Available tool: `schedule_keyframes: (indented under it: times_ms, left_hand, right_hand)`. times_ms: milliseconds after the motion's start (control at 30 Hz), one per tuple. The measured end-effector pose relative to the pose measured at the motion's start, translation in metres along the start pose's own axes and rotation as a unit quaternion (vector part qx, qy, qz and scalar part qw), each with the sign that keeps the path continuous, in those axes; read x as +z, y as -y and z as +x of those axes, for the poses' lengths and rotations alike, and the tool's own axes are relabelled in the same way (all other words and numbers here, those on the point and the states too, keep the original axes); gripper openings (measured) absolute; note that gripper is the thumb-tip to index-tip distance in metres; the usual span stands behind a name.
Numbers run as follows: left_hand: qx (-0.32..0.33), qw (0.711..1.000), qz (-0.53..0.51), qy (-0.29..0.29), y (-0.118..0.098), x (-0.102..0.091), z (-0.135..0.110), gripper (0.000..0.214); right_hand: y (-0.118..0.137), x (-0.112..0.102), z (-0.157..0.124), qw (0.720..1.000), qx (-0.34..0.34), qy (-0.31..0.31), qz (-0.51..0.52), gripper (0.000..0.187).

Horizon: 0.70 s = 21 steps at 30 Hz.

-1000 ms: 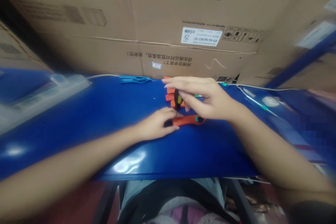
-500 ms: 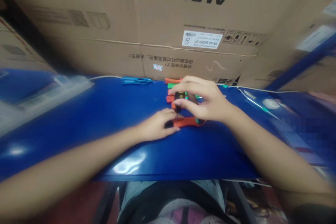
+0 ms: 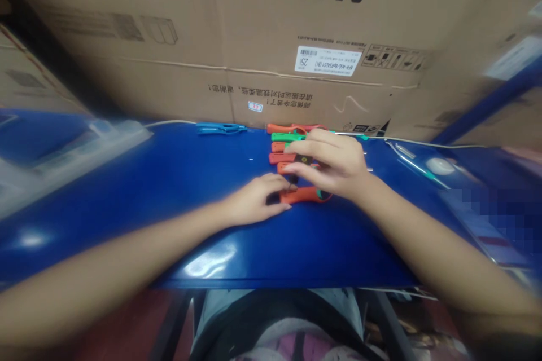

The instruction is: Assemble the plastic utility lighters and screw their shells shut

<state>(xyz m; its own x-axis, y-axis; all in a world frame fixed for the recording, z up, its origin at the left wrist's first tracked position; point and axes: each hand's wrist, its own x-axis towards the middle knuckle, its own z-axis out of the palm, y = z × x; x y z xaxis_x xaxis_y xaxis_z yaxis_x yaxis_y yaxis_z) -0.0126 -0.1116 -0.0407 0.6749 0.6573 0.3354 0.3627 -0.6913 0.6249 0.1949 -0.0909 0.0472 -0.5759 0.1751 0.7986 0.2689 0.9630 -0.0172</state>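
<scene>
An orange handle-shaped part (image 3: 305, 195) lies on the blue table (image 3: 169, 192). My left hand (image 3: 254, 200) rests on the table with its fingers closed on the part's left end. My right hand (image 3: 330, 166) is just above it, pinching a small black screwdriver (image 3: 301, 159) that stands upright over the part. Behind my right hand lie more orange and green parts (image 3: 284, 136) in a row.
A large cardboard box (image 3: 271, 39) stands along the back of the table. A blue tool (image 3: 220, 127) lies near it, a clear plastic bag (image 3: 71, 149) at the left, and a thin tool (image 3: 417, 166) and a white object (image 3: 438, 165) at the right.
My right hand has closed from spread fingers into a pinch on the black screwdriver and dropped closer to the orange part. My left hand has stayed put.
</scene>
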Motion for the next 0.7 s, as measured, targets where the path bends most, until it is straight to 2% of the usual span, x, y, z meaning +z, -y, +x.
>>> schedule_keyframes:
  times_ms: [133, 200, 300, 367, 500, 567, 700]
  left_hand:
    - [0.017, 1.000, 0.005, -0.003, 0.0001, -0.0008, 0.0000, 0.037]
    - [0.016, 1.000, 0.007, -0.005, 0.0007, -0.0006, -0.0003, 0.037]
    - [0.006, 1.000, 0.006, -0.004, 0.0012, 0.0002, -0.0003, 0.036]
    - [0.005, 1.000, 0.003, -0.003, 0.0010, 0.0005, -0.0001, 0.037]
    - [0.003, 1.000, -0.003, -0.002, 0.0011, 0.0010, -0.0001, 0.039]
    - [-0.001, 1.000, -0.006, 0.001, 0.0013, 0.0011, -0.0004, 0.039]
    - [-0.002, 1.000, -0.003, -0.002, 0.0004, 0.0004, -0.0002, 0.036]
  right_hand:
    - [-0.0010, -0.0032, -0.0053, 0.994, 0.075, 0.056, 0.063, 0.034]
    - [-0.0018, -0.0043, -0.0054, 0.992, 0.093, 0.039, 0.074, 0.027]
    - [-0.0020, -0.0042, -0.0045, 0.996, 0.082, 0.003, 0.030, 0.023]
    - [-0.0002, -0.0044, -0.0031, 0.996, 0.086, 0.020, 0.033, 0.027]
    - [0.0049, -0.0042, -0.0005, 0.982, 0.127, 0.072, 0.117, 0.031]
    - [0.0056, -0.0021, -0.0015, 0.987, 0.119, 0.043, 0.094, 0.025]
    - [0.0039, 0.0021, -0.0054, 0.997, 0.067, -0.023, 0.000, 0.026]
